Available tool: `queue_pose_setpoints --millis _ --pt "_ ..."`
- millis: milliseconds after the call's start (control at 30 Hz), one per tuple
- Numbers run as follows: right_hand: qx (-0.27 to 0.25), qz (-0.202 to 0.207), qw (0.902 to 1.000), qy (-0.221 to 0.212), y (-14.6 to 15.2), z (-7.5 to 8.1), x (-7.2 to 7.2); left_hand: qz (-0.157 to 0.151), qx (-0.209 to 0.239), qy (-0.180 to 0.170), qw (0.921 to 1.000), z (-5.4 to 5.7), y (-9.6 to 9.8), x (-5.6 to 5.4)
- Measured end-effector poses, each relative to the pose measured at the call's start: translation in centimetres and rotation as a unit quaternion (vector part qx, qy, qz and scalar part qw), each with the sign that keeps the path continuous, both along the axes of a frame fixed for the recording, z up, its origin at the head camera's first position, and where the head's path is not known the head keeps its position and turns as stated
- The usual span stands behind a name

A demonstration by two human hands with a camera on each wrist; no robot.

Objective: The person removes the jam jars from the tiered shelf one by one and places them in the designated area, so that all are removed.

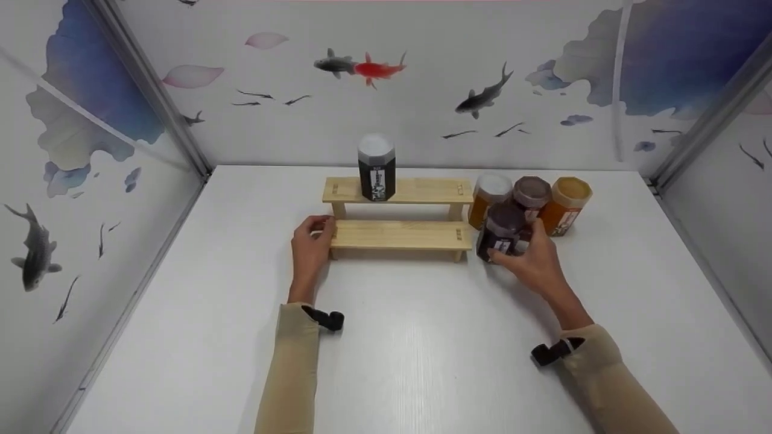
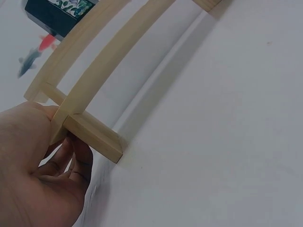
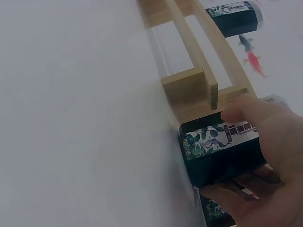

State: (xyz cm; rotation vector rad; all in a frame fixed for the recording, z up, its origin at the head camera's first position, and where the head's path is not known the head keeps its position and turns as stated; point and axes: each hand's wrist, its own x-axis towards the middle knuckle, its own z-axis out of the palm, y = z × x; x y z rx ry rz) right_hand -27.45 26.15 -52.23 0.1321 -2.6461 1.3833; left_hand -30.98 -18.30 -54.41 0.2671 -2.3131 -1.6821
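A two-step wooden rack (image 1: pixel 401 235) stands on the white table. My left hand (image 1: pixel 312 244) grips the left end of its lower step; in the left wrist view the thumb and fingers (image 2: pixel 81 163) wrap that end above a leg. On the upper step stands a dark jar (image 1: pixel 377 172) with a white lid. Right of the rack, my right hand (image 1: pixel 534 262) holds a dark jar (image 1: pixel 502 232) with a dark lid between thumb and fingers. In the right wrist view, this labelled jar (image 3: pixel 222 161) is beside the rack's end.
Behind the held jar are an amber jar with a white lid (image 1: pixel 491 191), a brown-lidded jar (image 1: pixel 532 196) and an amber jar with a yellow lid (image 1: pixel 566 205). Printed wall panels (image 1: pixel 410 120) enclose the table (image 1: pixel 398 337) at the back and both sides.
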Motion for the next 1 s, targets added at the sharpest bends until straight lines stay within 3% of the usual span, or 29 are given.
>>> queue_pose_setpoints --millis 333,667,900,1000 --pt "-0.025 0.002 0.9991 -0.034 -0.3 0.0 -0.5 0.000 -0.001 0.003 1.0000 0.2 0.0 -0.2" --pt "-0.034 0.005 0.9992 -0.019 -1.2 -0.5 -0.7 0.005 0.002 -0.006 1.0000 0.0 0.1 0.0" --pt "-0.037 0.009 0.9992 -0.012 -1.5 -0.1 -0.5 0.003 0.003 0.000 1.0000 -0.2 0.0 0.0" --pt "-0.039 0.006 0.9991 0.015 -1.8 0.6 -0.2 0.002 0.003 0.001 1.0000 -0.2 -0.1 -0.1"
